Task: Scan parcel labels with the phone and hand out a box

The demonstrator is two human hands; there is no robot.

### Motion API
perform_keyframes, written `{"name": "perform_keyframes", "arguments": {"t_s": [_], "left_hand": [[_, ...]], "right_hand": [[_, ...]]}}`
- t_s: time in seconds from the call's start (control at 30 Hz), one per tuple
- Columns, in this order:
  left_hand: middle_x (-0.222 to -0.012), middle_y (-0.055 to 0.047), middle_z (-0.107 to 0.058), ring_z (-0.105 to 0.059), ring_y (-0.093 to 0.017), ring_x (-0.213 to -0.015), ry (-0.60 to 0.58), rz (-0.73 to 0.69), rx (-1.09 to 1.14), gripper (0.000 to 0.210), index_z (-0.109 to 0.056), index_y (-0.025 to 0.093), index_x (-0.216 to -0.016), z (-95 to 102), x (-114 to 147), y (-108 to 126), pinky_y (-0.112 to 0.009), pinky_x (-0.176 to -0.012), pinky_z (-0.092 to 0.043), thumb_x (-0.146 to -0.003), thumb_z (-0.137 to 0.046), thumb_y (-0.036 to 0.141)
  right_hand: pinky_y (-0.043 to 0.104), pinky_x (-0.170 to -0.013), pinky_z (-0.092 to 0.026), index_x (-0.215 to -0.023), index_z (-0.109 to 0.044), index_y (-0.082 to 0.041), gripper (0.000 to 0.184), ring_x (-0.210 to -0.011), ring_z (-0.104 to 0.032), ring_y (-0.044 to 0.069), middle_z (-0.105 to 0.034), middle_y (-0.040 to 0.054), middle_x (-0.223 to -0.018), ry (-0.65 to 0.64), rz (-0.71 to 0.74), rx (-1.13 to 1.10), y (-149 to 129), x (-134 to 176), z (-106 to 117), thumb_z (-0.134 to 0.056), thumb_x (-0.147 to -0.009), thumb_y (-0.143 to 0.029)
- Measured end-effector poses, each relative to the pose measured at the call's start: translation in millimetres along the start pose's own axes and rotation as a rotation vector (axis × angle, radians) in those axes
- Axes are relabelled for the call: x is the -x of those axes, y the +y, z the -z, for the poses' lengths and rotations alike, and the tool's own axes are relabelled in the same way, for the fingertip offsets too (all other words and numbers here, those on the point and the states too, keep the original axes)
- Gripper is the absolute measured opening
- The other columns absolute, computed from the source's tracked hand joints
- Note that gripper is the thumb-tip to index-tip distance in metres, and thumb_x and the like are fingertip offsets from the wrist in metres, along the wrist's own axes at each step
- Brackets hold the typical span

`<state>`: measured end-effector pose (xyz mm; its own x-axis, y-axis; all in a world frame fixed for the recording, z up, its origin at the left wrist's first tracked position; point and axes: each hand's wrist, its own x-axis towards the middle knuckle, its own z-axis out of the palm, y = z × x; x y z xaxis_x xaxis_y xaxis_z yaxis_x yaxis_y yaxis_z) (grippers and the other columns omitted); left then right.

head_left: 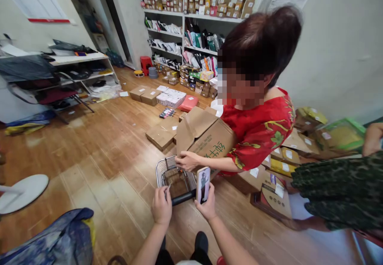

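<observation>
My right hand (pixel 208 206) is closed round a smartphone (pixel 204 185), held upright with its lit screen showing a figure. My left hand (pixel 161 206) is curled shut beside the black handle (pixel 184 197) of a metal wire basket (pixel 158 169). Something small and thin pokes out between its fingers, too small to name. Brown cardboard shows inside the basket. Just beyond, a person in a red patterned top (pixel 257 131) holds a large open cardboard box (pixel 214 139) with green printing, one hand (pixel 189 160) at its near corner.
Shelves (pixel 167 12) of parcels line the back wall. Boxes (pixel 160 133) lie on the wooden floor ahead, with more parcels (pixel 272 197) at right. Another person's patterned clothing (pixel 338 189) is at the right edge. A blue sack (pixel 56 237) and white round base (pixel 26 193) lie left.
</observation>
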<state>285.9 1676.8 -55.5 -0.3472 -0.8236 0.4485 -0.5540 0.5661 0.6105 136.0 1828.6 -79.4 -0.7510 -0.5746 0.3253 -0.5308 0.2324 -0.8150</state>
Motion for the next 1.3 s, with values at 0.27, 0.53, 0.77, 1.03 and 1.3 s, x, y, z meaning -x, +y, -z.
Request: {"name": "perform_keyframes", "arguments": {"t_s": [0.27, 0.53, 0.77, 1.03, 1.3], "left_hand": [[-0.091, -0.008, -0.056, -0.058, -0.020, -0.087, 0.116, 0.042, 0.243, 0.010, -0.051, 0.018, -0.098, 10.7, -13, -49, -0.034, -0.077, -0.049, -0.087, -0.051, 0.019], [-0.090, -0.007, -0.054, -0.056, -0.019, -0.088, 0.203, 0.159, 0.336, 0.010, -0.051, 0.018, -0.095, 7.8, -11, -43, -0.037, -0.080, -0.049, -0.086, -0.053, 0.021], [-0.098, -0.006, -0.046, -0.054, -0.012, -0.070, 0.308, 0.363, 0.458, 0.019, -0.045, 0.018, -0.100, 3.2, -9, -42, -0.024, -0.052, -0.049, -0.090, -0.045, 0.034], [-0.100, -0.004, -0.042, -0.049, -0.007, -0.061, 0.380, 0.483, 0.550, 0.017, -0.040, 0.019, -0.100, 3.8, -11, -41, -0.020, -0.045, -0.045, -0.091, -0.043, 0.033], [-0.097, -0.003, -0.044, -0.048, -0.007, -0.057, 0.375, 0.505, 0.557, 0.014, -0.039, 0.020, -0.100, 6.3, -12, -40, -0.021, -0.045, -0.044, -0.091, -0.042, 0.031]], "right_hand": [[0.057, -0.085, -0.050, -0.130, -0.031, -0.019, 0.086, -0.098, -0.059, 0.038, -0.054, 0.0147, -0.111, 0.076, 0.012, 0.163, -18, 44, -33, -0.069, -0.053, -0.030], [0.055, -0.084, -0.052, -0.127, -0.034, -0.017, 0.082, -0.097, -0.060, 0.037, -0.054, 0.0151, -0.109, 0.047, 0.045, 0.211, -21, 42, -23, -0.070, -0.054, -0.033], [0.057, -0.087, -0.050, -0.131, -0.032, -0.015, 0.087, -0.103, -0.058, 0.038, -0.054, 0.0172, -0.114, 0.063, 0.087, 0.215, -17, 41, -25, -0.070, -0.054, -0.034], [0.052, -0.083, -0.053, -0.125, -0.036, -0.019, 0.078, -0.096, -0.061, 0.035, -0.058, 0.0134, -0.107, 0.069, 0.074, 0.182, -28, 38, -25, -0.069, -0.056, -0.034], [0.048, -0.078, -0.055, -0.125, -0.035, -0.017, 0.080, -0.092, -0.063, 0.033, -0.059, 0.0138, -0.106, 0.070, 0.044, 0.185, -26, 38, -28, -0.069, -0.055, -0.034]]}}
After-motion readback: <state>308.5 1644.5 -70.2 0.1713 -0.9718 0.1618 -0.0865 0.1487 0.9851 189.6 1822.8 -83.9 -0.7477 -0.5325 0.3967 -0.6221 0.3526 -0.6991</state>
